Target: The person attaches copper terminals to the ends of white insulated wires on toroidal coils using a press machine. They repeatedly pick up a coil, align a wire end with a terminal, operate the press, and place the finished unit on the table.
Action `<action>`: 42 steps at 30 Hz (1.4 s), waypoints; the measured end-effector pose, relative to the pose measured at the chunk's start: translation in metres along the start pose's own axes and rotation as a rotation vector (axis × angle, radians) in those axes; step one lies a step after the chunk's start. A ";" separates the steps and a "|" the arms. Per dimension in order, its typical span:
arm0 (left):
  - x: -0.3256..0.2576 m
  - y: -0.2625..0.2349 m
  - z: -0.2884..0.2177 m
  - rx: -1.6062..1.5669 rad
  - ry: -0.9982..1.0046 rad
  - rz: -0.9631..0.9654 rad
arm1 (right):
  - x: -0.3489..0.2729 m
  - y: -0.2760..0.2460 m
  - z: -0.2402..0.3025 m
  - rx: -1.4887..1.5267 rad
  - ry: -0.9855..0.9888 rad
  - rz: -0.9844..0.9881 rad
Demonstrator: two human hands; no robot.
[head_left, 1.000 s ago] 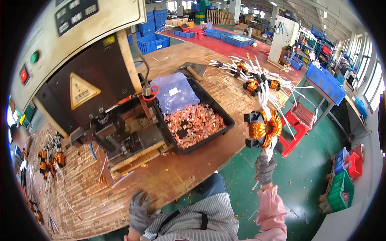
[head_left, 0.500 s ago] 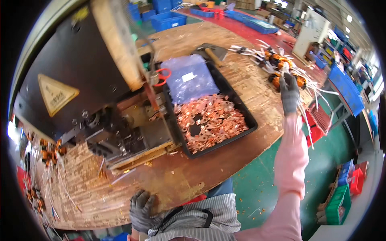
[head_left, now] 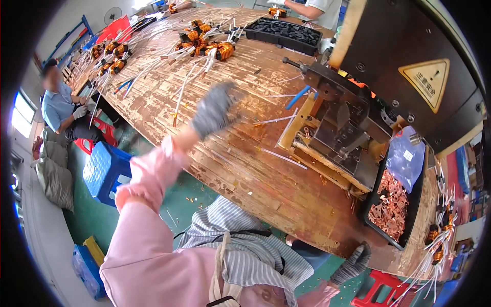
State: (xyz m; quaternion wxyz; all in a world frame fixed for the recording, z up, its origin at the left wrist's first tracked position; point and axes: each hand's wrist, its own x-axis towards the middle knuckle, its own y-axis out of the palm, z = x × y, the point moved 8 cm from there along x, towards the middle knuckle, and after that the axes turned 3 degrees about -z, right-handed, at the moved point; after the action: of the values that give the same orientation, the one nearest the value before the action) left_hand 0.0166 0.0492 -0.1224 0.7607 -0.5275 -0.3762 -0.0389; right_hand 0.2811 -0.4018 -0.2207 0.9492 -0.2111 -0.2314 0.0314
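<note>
My left hand (head_left: 215, 110), in a grey glove, is stretched out above the wooden table (head_left: 245, 169). Motion blurs it, but thumb and fingers look apart with nothing between them. Beyond it lie orange copper-wound coils (head_left: 220, 50) with long white leads, the nearest leads ending just left of the hand. Low at the right, my gloved right hand (head_left: 352, 263) is by the table's near edge, fingers extended, holding nothing visible. Close above it stands a black tray (head_left: 381, 229) of small copper pieces (head_left: 391, 204), with a bluish plastic bag (head_left: 406, 158) lying on them.
A dark press machine (head_left: 348, 130) with a yellow warning triangle fills the right. A black bin (head_left: 284, 36) of dark parts stands at the back, beside another person's arm. More coils (head_left: 437, 235) lie far right. At left are a seated person (head_left: 61, 107) and a blue stool (head_left: 105, 171).
My view has swung left. The right hand has come back from the coils at the right to the table's near edge. My left hand has left that edge and reaches out over the table.
</note>
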 end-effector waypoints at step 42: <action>-0.017 0.119 0.403 0.489 -0.846 0.604 | -0.010 0.033 0.054 -0.427 -0.384 -0.213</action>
State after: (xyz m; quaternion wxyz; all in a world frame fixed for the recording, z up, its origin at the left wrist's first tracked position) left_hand -0.1552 0.4310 -0.1607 0.6215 -0.3898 -0.4783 0.4827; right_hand 0.2487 -0.3522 -0.1955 0.8203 -0.3704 -0.4287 -0.0782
